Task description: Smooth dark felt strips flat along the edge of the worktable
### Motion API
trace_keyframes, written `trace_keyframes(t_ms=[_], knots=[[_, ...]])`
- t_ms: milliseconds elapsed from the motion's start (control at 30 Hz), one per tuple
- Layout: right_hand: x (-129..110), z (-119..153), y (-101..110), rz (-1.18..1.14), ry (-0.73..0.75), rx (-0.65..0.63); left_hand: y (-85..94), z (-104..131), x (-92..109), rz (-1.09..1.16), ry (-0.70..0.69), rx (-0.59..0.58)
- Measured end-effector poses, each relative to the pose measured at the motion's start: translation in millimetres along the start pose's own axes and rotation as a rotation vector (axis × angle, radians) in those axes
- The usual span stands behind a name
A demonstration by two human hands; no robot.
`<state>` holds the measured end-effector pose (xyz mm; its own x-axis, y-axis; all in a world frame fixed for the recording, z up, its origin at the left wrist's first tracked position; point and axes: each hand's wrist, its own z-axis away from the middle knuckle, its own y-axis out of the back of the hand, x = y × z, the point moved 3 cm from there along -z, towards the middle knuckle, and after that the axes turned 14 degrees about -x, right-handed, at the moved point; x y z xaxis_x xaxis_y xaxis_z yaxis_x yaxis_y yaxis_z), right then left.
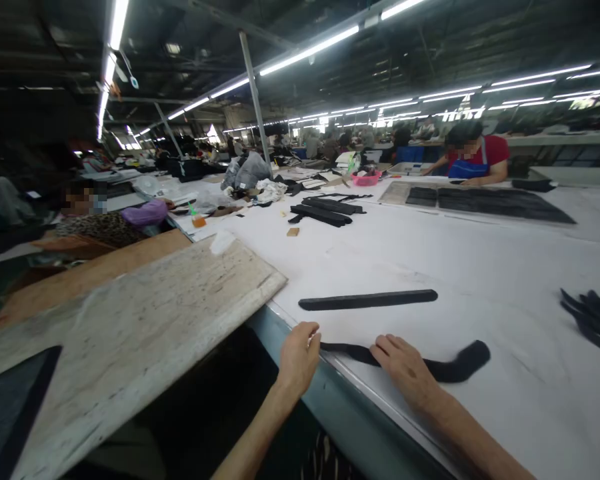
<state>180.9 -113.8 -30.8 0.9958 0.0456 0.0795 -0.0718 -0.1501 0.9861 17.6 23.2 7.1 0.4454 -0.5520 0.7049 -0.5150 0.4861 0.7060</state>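
A curved black fabric strip [453,371] lies near the front edge of the white table [480,267], its wider right end bending upward. At its narrow left end, my left hand [299,359] is closed with fingers curled, holding the tip by the table edge. My right hand [409,373] lies over the strip's middle, fingers together and gripping it against the tabletop; the thumb is hidden. Just beyond both hands, a straight black strip [367,300] with angled ends rests flat on the table, touched by neither hand.
To the left, a worn pale board [145,313] overlaps the table corner. Black pieces are stacked farther back [327,212], beside a small tan block [293,232]. More dark strips [593,317] lie at right. Co-workers sit at left [105,223] and stand across the table [480,160].
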Motion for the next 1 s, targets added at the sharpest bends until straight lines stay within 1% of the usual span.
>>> trace_keyframes(t_ms=[67, 133, 167, 233, 333, 433, 500, 567, 733, 1000], knots=[[-3, -4, 4, 0.03, 0.067, 0.017, 2.4, 5, -14, -0.06, 0.153, -0.003], [-6, -6, 8, 0.061, 0.134, 0.043, 1.2, 12, -27, -0.023, 0.298, -0.036], [-7, -7, 9, 0.075, 0.164, 0.052, -2.0, 15, -33, 0.053, 0.357, -0.07], [-9, -8, 10, 0.097, 0.212, 0.055, -12.6, 20, -43, 0.287, 0.452, -0.161], [-10, -7, 10, 0.116, 0.246, 0.063, -30.5, 24, -49, 0.607, 0.546, -0.315], [-9, -6, 8, 0.122, 0.251, 0.067, -41.3, 23, -47, 0.765, 0.547, -0.41], [-8, -5, 7, 0.12, 0.255, 0.062, -45.2, 22, -45, 0.844, 0.521, -0.415], [-8, -4, 7, 0.117, 0.265, 0.062, -47.8, 22, -46, 0.889, 0.491, -0.387], [-13, -6, 7, 0.141, 0.315, 0.064, -51.0, 24, -59, 0.833, 0.457, -0.297], [-36, -22, 5, 0.135, 0.427, 0.005, -51.0, 36, -89, 0.756, 0.495, -0.271]])
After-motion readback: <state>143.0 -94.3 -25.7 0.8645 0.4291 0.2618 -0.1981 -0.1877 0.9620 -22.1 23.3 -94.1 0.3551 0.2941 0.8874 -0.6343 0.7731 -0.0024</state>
